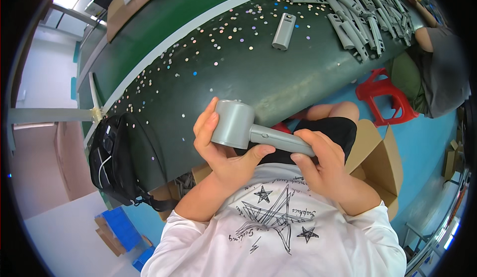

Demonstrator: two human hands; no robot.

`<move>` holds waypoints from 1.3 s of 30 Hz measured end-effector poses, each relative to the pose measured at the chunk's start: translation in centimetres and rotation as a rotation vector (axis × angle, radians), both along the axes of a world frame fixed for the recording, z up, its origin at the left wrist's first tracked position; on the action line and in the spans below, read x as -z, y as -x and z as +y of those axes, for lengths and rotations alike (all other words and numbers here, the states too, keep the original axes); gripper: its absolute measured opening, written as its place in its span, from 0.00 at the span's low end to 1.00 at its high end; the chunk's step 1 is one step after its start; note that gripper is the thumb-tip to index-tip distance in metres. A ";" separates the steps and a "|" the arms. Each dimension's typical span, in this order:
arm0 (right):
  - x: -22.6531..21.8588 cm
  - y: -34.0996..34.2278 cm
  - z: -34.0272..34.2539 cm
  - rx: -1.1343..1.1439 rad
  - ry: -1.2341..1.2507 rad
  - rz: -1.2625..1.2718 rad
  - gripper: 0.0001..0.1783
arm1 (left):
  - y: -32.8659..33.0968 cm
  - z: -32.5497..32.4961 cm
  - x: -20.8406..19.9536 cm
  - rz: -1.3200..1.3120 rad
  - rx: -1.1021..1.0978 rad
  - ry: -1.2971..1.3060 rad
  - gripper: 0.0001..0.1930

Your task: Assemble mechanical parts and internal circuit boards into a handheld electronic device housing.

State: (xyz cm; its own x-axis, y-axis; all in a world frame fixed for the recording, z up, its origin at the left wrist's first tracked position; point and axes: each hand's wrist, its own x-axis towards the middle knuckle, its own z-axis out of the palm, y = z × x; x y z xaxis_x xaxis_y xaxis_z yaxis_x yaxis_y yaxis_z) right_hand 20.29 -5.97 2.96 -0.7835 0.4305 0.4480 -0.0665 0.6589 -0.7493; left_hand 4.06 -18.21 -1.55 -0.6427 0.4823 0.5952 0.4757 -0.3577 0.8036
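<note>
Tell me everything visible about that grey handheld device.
The grey handheld device looks like smooth plastic: a wide round head joined to a slimmer handle with a small mark. It's held off the table, head left, handle slanting right. The left hand cradles the head; the right hand holds the handle's end.

Looks like a factory workshop from here: a long dark-green worktable [258, 85], similar long grey plastic parts [355, 13] heaped on its far right, a grey-topped co-worker [445, 70] and a red plastic stool [401, 99] beside it, an open brown cardboard box [386, 162] below its near edge.
</note>
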 end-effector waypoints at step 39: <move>-1.2 -0.6 0.6 0.005 0.059 -0.119 0.17 | 0.4 0.5 -2.7 0.002 0.190 0.271 0.50</move>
State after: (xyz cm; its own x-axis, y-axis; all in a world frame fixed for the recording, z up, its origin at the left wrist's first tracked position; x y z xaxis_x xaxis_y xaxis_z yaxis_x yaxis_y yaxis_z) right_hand 20.84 -5.39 4.19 -0.8275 0.4572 0.3258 0.0282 0.6134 -0.7892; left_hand 3.64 -17.74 1.14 -0.5251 0.7347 0.4295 0.4224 -0.2131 0.8810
